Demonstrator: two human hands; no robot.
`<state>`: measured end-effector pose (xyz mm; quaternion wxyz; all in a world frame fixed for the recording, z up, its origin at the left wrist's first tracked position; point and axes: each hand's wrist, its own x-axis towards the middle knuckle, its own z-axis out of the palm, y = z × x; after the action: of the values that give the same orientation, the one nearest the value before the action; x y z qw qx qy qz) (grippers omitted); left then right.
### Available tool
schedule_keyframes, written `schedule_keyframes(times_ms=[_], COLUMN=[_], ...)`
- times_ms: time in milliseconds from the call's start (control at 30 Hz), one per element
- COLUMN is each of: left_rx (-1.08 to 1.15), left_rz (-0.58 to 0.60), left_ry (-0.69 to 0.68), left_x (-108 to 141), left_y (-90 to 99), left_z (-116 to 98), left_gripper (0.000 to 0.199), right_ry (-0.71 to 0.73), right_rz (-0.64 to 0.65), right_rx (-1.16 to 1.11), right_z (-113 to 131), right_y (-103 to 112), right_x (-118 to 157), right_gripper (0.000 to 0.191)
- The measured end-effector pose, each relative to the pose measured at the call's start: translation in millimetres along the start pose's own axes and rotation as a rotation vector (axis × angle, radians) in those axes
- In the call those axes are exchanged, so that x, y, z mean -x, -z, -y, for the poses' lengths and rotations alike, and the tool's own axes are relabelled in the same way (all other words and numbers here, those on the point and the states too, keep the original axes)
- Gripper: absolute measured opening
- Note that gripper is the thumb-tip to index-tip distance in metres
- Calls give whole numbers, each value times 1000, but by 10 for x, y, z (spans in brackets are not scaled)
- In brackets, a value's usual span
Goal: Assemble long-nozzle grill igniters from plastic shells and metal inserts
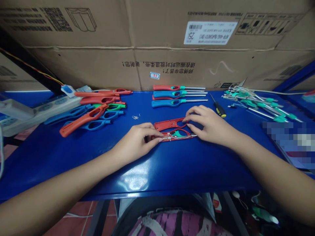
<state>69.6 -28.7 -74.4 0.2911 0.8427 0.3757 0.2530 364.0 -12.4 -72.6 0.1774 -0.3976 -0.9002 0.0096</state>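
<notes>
Two red lighter shell halves lie on the blue table in front of me. The nearer half (182,138) carries a green trigger piece (176,133), a clear part with wires and the start of a metal tube. My left hand (140,139) pinches this half at its left end, thumb and fingers over the clear part. The farther half (164,125) lies just behind it, bare inside. My right hand (204,123) has its fingertips closed on the right end of that farther half, and its thumb comes down near the metal tube. The fingers partly hide both halves.
Red, blue and green shells (95,111) are piled at left by a power strip (46,108). Assembled lighters (169,95) lie behind, with small screws (135,117), a screwdriver (218,108) and green-ended tube assemblies (263,103). A cardboard box (98,65) backs the table.
</notes>
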Motion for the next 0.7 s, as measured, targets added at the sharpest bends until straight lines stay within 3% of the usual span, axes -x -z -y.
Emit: schedule_keyframes(times_ms=[233, 333, 433, 500, 600, 700], left_rx=[-74, -135, -216, -297, -426, -446], left_rz=[32, -23, -172, -245, -240, -172], left_ry=[-14, -37, -107, -199, -342, -397], left_x=[27, 30, 14, 1, -5, 1], left_y=[7, 56, 120, 149, 161, 148], left_z=[-19, -43, -62, -57, -12, 40], left_gripper=[17, 21, 23, 26, 38, 36], right_ry=[49, -80, -377, -554, -677, -666], right_rz=[79, -14, -201, -233, -135, -18], right_rx=[3, -39, -286, -569, -922, -1071], right_z=[-85, 0, 74, 111, 164, 217], right_y=[44, 66, 82, 95, 123, 139], right_x=[12, -20, -51, -70, -89, -93], right_gripper=[9, 11, 16, 25, 39, 43])
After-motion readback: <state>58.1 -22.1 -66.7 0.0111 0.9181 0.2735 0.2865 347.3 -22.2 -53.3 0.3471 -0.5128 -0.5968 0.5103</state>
